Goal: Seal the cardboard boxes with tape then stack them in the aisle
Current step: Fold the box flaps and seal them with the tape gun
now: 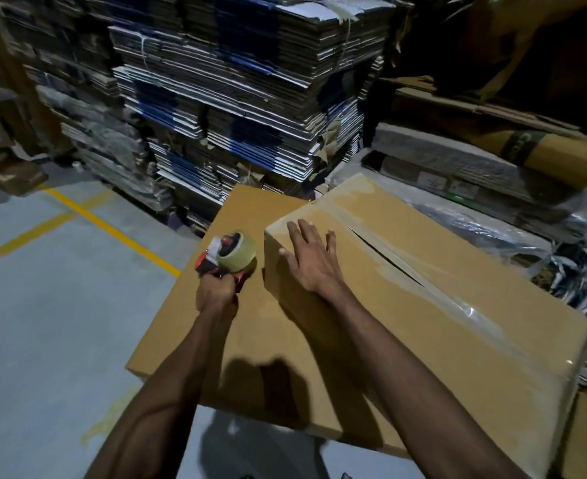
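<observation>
Nearest the camera, 2 bare forearms are reaching out over a large flat brown cardboard sheet [250, 333] that is lying under the work and overhanging the grey floor [43, 305]. On the left, the left hand [216, 295] is clenching its fingers round the handle of a red tape dispenser carrying a roll of clear tape [231, 255], holding it just beside the near-left corner of the brown cardboard box [423, 305]. The box is sitting on the sheet, to the right of centre. The right hand [311, 261] is resting flat on the box's top near that left corner, fingers straight and spread, gripping nothing.

A strip of clear tape [464, 309] is running along the top seam, yet a dark gap is showing between the flaps partway along, so the seal is looking incomplete. Doing this step well probably means pressing the flaps level with the flat hand, starting the tape down over the box's left edge, and pulling steadily along the seam so the gap is closing under it.

Farther off, tall tied bundles of flattened cardboard [243, 98] are standing behind, and yellow floor lines [112, 229] are crossing at far left.
</observation>
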{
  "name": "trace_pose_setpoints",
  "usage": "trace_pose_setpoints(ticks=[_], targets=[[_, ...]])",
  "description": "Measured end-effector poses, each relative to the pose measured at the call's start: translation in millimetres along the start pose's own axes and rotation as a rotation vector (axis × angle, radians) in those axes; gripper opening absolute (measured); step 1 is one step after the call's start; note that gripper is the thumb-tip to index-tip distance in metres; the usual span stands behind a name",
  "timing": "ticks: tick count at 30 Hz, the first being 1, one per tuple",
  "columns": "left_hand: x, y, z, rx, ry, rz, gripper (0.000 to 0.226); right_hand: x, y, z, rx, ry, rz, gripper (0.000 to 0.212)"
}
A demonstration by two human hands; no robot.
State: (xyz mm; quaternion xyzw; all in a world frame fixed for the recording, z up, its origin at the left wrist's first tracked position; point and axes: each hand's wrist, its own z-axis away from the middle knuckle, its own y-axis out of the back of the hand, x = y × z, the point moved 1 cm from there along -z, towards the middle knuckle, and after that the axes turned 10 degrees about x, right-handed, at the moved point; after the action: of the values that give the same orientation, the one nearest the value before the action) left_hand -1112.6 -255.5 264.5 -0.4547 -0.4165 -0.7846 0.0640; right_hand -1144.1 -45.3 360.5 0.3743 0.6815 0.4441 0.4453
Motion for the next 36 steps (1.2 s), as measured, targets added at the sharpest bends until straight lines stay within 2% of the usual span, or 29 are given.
trace_pose_setpoints(ticks=[3,6,10,16,21,23,27,30,33,36], targets=[[18.6,11.1,-5.3,-0.085,0.086,0.296,0.024,-8.3,-2.5,-5.4,-0.005,-0.049,-0.006,0.067],[35.2,18.9,-11.4,-0.222,0.21,0.447,0.012,-17.9,-5.1,-8.7,0.001,-0.08,0.012,0.067],[51.7,23.0,-20.8,-0.358,0.265,0.618,0.024,-22.1,-8.4,-11.5,-0.037,-0.057,0.049,0.072],[88.6,23.0,-13.3,-0.286,0.022,0.704,0.014,-17.2,-8.6,-13.3,-0.12,0.003,0.067,0.083],[132.6,21.3,-10.1,-0.211,-0.184,0.627,0.032,-1.6,13.2,-20.4,-0.128,0.057,-0.004,0.079],[159.7,18.4,-5.2,-0.236,-0.173,0.642,0.03,4.4,20.6,-25.7,-0.071,0.101,-0.017,0.069],[204.8,7.8,22.2,-0.45,-0.016,0.694,0.022,28.4,31.8,-44.2,-0.016,0.139,-0.186,0.042],[223.5,-3.0,46.8,-0.608,0.108,0.754,0.023,54.9,41.4,-66.6,0.043,0.021,-0.465,0.025],[227.3,-13.8,58.7,-0.729,0.175,0.802,0.023,78.3,56.7,-82.2,0.212,-0.103,-0.672,0.02],[231.5,-20.8,55.1,-0.845,0.216,0.833,0.024,98.1,79.5,-105.5,0.376,-0.222,-0.819,0.026]])
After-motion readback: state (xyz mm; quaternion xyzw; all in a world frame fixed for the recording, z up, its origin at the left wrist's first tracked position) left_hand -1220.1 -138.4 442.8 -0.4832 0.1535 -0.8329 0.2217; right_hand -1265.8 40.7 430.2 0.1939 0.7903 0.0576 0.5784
